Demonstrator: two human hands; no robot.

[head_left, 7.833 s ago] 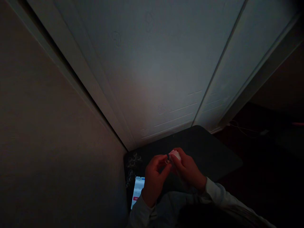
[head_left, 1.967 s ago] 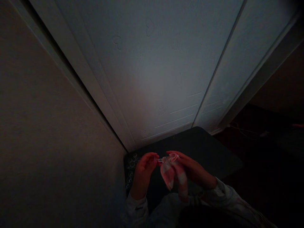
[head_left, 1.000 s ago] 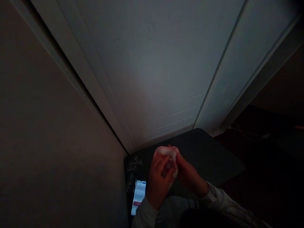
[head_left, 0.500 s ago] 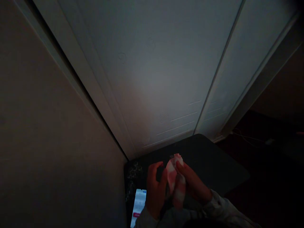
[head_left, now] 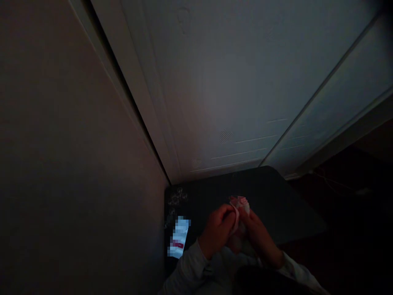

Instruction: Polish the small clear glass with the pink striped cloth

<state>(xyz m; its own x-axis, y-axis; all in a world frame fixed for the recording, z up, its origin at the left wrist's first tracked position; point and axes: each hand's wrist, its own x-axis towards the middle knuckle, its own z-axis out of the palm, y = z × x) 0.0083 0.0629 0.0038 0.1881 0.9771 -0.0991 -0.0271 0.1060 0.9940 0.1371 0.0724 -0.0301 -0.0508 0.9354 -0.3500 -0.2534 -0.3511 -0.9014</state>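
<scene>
A small, soft pink-and-white cloth (head_left: 242, 205) is bunched between my two hands above a dark tabletop. My left hand (head_left: 216, 227) pinches its left edge, with the fingers curled in. From the other side my right hand (head_left: 260, 235) grips the same cloth, thumb laid along it. Part of the cloth hangs below my fingers toward my lap. The dim light hides its full shape.
The dark table (head_left: 282, 209) has rounded corners and stands against a pale panelled wall (head_left: 233, 90). A lit phone (head_left: 179, 235) lies at its left side, near my left sleeve. Beyond it is a crumpled, shiny clear thing (head_left: 178, 196). A brownish panel (head_left: 107, 164) rises at the left.
My left hand, apart from the cloth with its fingers spread, has moved right and closed on the cloth's edge. The camera view has shifted, and the phone shows higher up.
</scene>
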